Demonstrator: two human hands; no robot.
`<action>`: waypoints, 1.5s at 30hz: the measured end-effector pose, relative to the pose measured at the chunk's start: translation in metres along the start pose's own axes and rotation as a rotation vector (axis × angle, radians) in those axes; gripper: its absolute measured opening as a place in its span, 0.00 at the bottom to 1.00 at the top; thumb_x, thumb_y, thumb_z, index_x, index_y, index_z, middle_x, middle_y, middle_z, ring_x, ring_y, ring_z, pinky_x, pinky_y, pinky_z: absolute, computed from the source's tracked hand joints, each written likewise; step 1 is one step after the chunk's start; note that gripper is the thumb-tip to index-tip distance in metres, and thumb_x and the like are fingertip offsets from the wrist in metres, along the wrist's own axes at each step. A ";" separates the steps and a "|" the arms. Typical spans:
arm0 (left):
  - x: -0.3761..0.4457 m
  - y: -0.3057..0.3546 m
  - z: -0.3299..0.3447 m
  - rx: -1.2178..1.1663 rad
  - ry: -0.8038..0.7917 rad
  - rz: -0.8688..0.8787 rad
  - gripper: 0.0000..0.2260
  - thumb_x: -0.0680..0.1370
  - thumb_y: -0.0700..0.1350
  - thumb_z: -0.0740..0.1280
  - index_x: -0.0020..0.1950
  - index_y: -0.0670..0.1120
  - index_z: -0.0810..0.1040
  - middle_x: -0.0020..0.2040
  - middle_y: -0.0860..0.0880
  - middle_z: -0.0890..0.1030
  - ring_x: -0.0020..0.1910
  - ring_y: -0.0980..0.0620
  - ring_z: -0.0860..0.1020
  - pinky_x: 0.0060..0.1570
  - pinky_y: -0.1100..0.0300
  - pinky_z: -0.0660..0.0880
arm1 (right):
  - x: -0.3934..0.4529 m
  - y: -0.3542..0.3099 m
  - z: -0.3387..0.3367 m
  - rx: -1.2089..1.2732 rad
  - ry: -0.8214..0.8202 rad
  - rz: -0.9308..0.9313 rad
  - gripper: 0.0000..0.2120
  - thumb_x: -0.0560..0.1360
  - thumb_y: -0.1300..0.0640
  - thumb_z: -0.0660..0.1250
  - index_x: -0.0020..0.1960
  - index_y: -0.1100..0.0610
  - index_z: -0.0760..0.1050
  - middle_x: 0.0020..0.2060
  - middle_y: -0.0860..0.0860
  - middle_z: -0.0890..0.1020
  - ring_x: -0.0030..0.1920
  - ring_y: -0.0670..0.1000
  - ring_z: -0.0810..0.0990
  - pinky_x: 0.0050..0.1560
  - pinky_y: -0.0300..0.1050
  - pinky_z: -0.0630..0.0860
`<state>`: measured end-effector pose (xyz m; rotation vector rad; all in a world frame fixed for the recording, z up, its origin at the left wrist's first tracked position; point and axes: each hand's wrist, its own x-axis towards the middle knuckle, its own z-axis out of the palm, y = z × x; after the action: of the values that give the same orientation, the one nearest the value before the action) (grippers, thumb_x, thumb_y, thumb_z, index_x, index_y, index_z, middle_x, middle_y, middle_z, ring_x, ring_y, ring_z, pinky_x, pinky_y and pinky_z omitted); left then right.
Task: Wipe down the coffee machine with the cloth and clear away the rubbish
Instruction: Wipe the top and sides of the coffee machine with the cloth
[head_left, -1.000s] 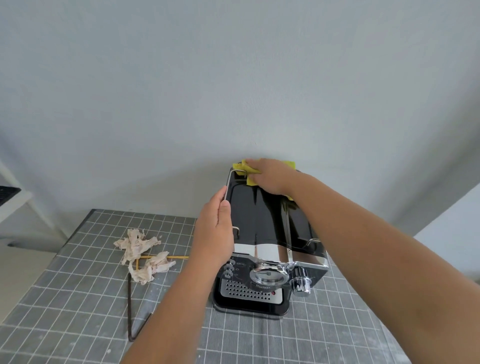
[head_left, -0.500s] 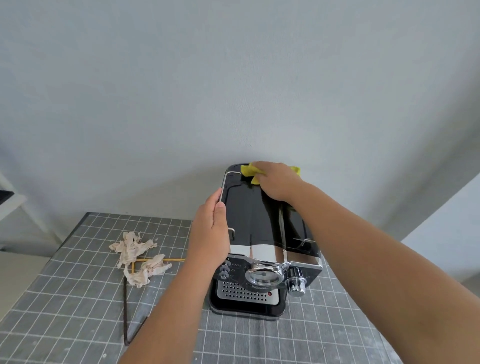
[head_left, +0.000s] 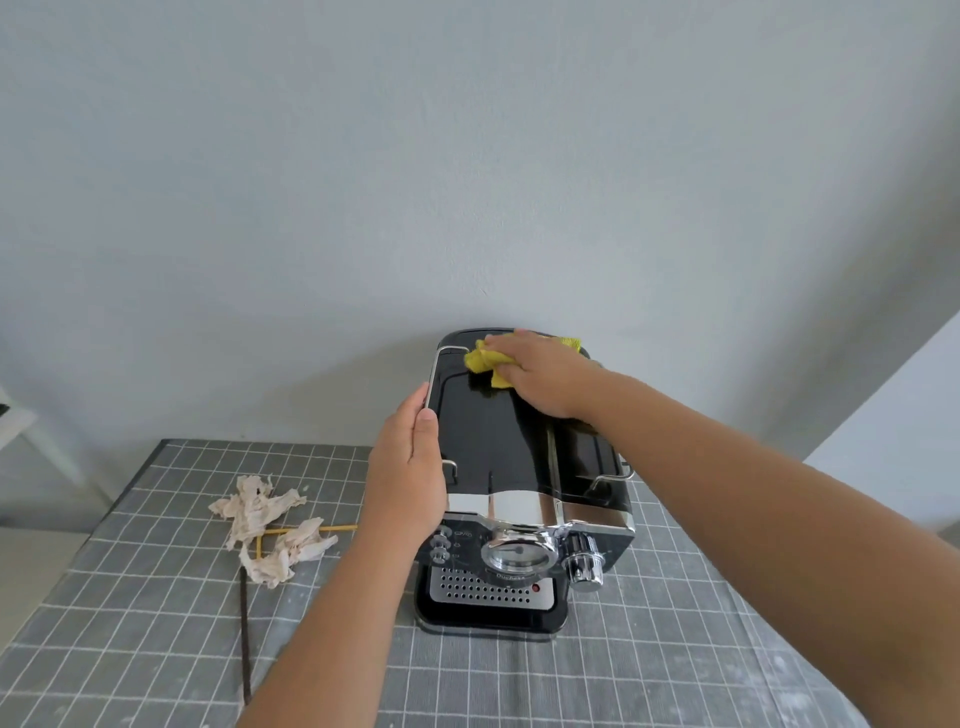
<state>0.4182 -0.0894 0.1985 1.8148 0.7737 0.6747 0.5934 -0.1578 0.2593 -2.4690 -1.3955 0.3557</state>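
A black and chrome coffee machine (head_left: 504, 457) stands on the grey checked tablecloth (head_left: 130, 649), its back against the wall. My right hand (head_left: 540, 374) presses a yellow cloth (head_left: 483, 361) flat onto the rear of the machine's glossy top. My left hand (head_left: 410, 478) holds the machine's left side, thumb on the top edge by the chrome rail. Left of the machine lie two crumpled beige paper scraps (head_left: 260, 506) (head_left: 288, 556), a thin yellow stick (head_left: 311, 529) and a dark brown stick (head_left: 244, 623).
A pale wall rises right behind the machine. The table's left edge runs near the rubbish, with white furniture (head_left: 31, 431) beyond it. A white surface (head_left: 909, 415) stands at the right.
My right hand has drawn the yellow cloth a little towards me and to the left over the machine's top. The left hand keeps its hold on the side.
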 end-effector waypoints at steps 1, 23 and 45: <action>-0.001 0.000 0.000 0.000 0.002 0.002 0.19 0.84 0.50 0.50 0.75 0.53 0.65 0.73 0.54 0.68 0.71 0.56 0.65 0.68 0.61 0.60 | 0.007 -0.003 -0.002 -0.018 0.023 0.052 0.19 0.81 0.56 0.53 0.72 0.53 0.66 0.70 0.52 0.71 0.69 0.56 0.68 0.65 0.48 0.64; 0.003 -0.005 0.002 0.000 0.028 0.005 0.19 0.84 0.50 0.50 0.73 0.50 0.68 0.70 0.52 0.71 0.69 0.56 0.67 0.64 0.64 0.60 | -0.123 -0.054 0.034 -0.172 -0.011 -0.044 0.23 0.82 0.57 0.52 0.76 0.50 0.57 0.78 0.46 0.54 0.78 0.53 0.50 0.76 0.51 0.42; 0.001 -0.004 0.001 -0.022 0.010 -0.020 0.18 0.84 0.50 0.50 0.72 0.51 0.69 0.70 0.52 0.71 0.65 0.60 0.66 0.63 0.65 0.59 | -0.124 -0.031 0.018 0.117 -0.252 -0.210 0.21 0.79 0.59 0.59 0.71 0.44 0.69 0.72 0.32 0.63 0.76 0.37 0.48 0.77 0.52 0.42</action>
<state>0.4189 -0.0876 0.1944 1.7829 0.7873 0.6765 0.4999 -0.2474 0.2626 -2.2175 -1.6626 0.6993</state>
